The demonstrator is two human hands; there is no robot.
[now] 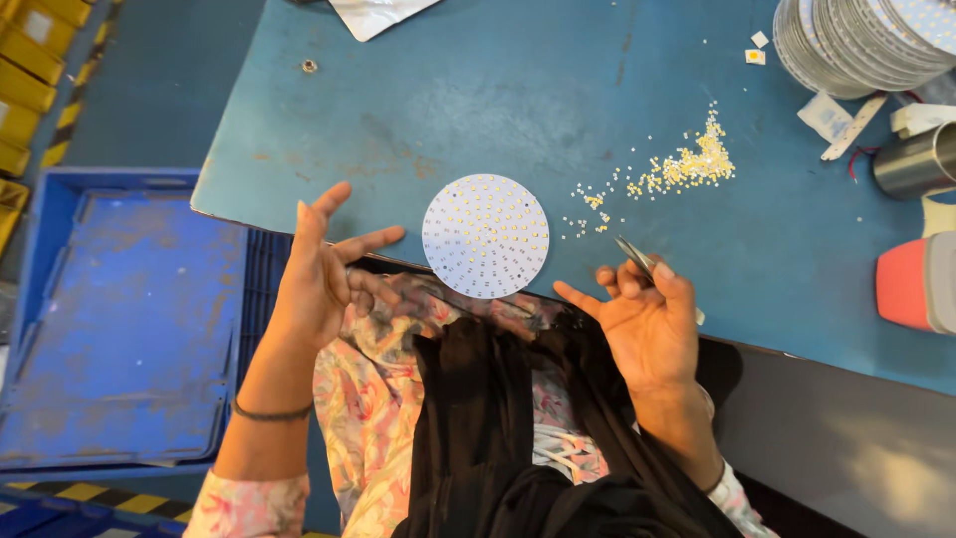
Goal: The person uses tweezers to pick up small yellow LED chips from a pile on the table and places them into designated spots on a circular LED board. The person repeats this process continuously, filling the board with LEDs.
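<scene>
The right hand (647, 319) pinches slim metal tweezers (637, 257) in its fingers, low right of centre. The left hand (324, 269) is empty, fingers spread wide. Between them a round white LED board (485, 236) lies flat on the blue surface (498, 90), with loose yellow chips (687, 164) up to its right.

Open blue tabletop (478, 110) lies beyond the round white board (485, 236). Right of the board, scattered yellow chips (687, 164) litter the path. The far right is crowded by stacked discs (856, 45), a metal cylinder (911, 161) and a red-and-white object (918, 284)
</scene>
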